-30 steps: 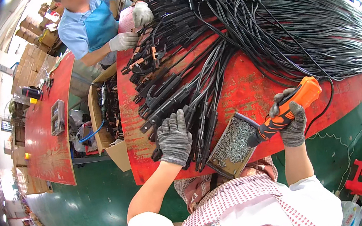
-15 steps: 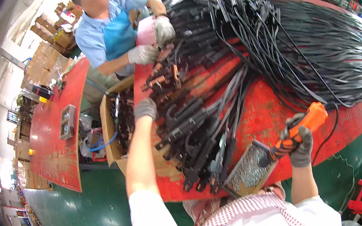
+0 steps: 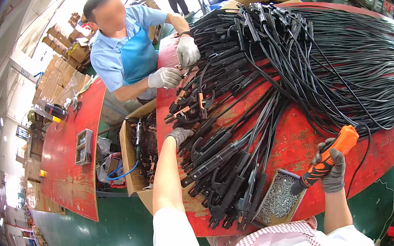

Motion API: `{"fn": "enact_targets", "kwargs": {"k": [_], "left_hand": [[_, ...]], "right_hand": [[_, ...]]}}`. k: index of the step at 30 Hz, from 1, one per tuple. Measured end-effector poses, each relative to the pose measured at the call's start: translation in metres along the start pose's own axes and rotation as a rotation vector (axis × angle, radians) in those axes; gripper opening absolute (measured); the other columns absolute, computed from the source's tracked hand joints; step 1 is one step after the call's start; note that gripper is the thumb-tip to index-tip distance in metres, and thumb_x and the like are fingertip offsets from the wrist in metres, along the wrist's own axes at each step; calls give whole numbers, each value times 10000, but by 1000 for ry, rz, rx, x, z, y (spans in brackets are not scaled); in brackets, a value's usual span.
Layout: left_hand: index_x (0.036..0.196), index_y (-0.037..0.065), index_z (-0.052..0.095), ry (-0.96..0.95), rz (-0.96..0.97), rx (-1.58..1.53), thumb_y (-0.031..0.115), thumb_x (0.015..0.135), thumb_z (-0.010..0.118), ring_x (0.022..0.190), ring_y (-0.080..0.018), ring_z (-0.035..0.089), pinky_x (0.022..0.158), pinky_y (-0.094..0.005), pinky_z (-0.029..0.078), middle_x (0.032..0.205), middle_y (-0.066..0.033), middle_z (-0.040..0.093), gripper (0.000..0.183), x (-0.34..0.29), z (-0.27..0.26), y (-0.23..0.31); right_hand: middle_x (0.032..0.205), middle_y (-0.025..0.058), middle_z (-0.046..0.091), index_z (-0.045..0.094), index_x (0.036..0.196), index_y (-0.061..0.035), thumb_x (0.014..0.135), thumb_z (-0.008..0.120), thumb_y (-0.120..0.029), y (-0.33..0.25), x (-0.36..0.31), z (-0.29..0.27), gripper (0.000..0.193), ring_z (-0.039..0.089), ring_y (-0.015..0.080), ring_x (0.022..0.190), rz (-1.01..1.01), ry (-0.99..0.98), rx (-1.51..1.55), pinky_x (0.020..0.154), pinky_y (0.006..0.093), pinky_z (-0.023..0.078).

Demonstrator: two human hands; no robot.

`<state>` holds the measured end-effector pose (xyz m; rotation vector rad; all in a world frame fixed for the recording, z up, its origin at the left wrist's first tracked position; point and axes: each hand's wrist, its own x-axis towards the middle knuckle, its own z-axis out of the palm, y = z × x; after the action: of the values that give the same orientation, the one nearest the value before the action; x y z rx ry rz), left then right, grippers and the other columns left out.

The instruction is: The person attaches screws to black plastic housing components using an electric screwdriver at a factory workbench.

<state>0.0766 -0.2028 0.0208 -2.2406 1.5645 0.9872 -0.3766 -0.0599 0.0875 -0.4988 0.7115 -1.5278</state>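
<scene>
My left hand (image 3: 180,136), in a grey glove, reaches to the left edge of a pile of black cable-end clamps (image 3: 217,160). Its fingertips merge with the dark handles, so whether they grip one cannot be made out. Copper-coloured jaws (image 3: 201,105) show on some clamps just beyond it. Wrapped round an orange and black power screwdriver (image 3: 328,154), my gloved right hand (image 3: 334,174) holds it tilted, nose down to the left. The tool's dark nose is over the right rim of a tray (image 3: 295,208) of small silver screws (image 3: 274,202) at the near table edge.
Long black cables (image 3: 363,61) spread across the right of the red table (image 3: 303,134). Across it, a co-worker (image 3: 130,52) in white gloves handles clamps. A carton (image 3: 133,166) of parts stands by the left edge. A second red table (image 3: 67,175) lies farther left.
The whole view has shifted, so the scene sits lower and farther right. My left hand has moved right, closer in among the clamps. The screwdriver stays in my right hand by the screw tray.
</scene>
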Motion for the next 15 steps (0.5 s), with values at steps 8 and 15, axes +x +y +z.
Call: {"fn": "enact_targets", "kwargs": {"k": [8,15], "left_hand": [[1201,107,419,275,499,-240,509,780,391,1141,-264,384,925,-350,298,1206,-131,436,582,-11,13,1],[937,97,603,419,-68,586,489,742,462,873,-281,562,751,-374,445,947,-131,585,459,-82,-34,78]], "right_hand": [[828,114,551,436,951,-45,683,623,-216,-14,-16,2,369,555,193,605,-67,-56,-13,540,326,485],[843,122,554,439,949,-46,673,625,-182,-30,-35,-17,359,561,194,612,-72,5,9,541,323,490]]}}
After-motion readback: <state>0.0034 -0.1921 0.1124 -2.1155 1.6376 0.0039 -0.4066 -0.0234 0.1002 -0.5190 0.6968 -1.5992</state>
